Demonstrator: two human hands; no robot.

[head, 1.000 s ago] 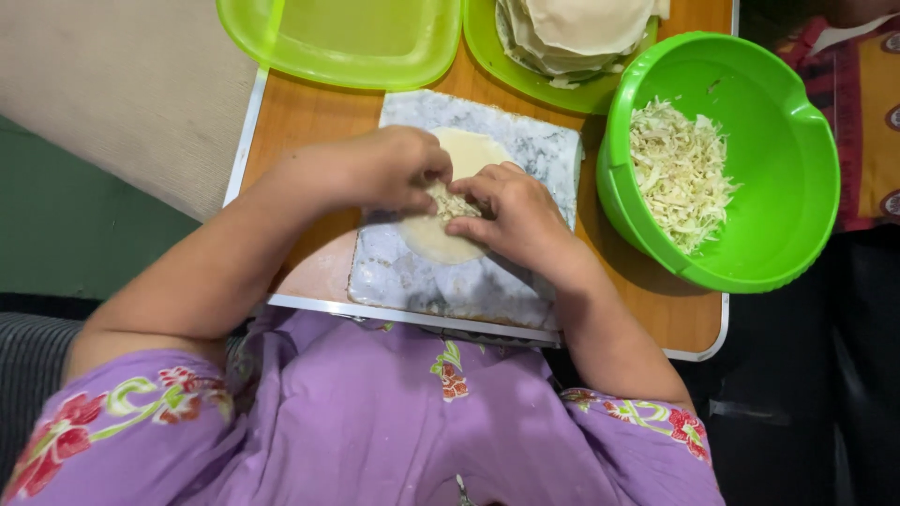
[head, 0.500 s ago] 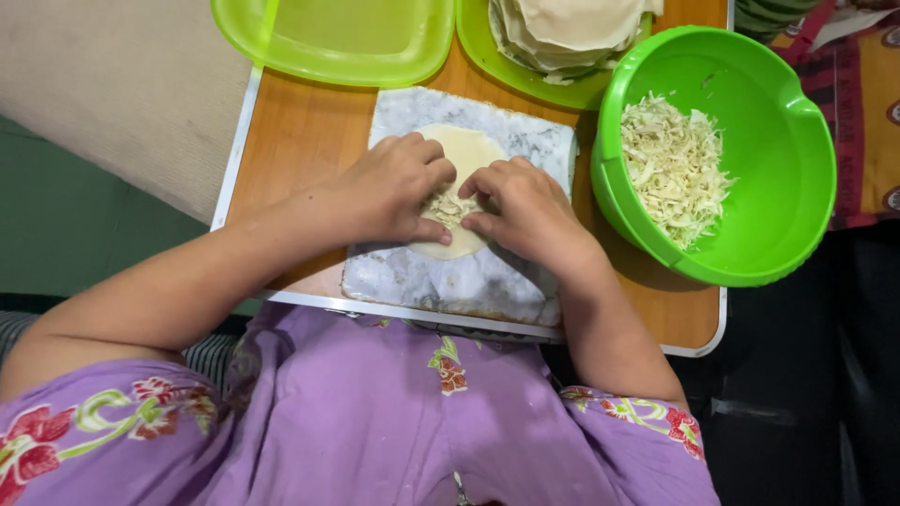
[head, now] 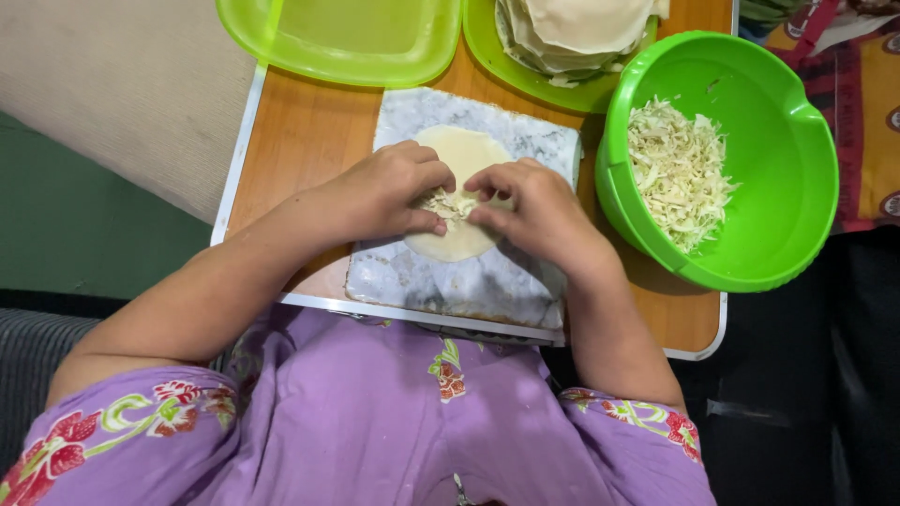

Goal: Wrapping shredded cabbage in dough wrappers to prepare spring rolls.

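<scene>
Left hand & right hand, fingers curled narrow, pinch shredded filling at centre of dough round, equally near, opp. sides.

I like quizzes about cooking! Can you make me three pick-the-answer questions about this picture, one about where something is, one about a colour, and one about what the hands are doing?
1. Where does the round pale dough wrapper lie?
A. on the grey marbled board
B. inside the bowl
C. on the floor

2. What colour is the round plastic bowl holding the shredded white filling?
A. red
B. bright green
C. blue

3. What are the left hand and right hand doing?
A. hanging free above the table
B. gripping a knife
C. pressing on the wrapper around a little filling

Answers: 1 A, the wrapper rests flat on the board. 2 B, its wall and rim are green. 3 C, both hands' fingertips meet on the wrapper.
</scene>
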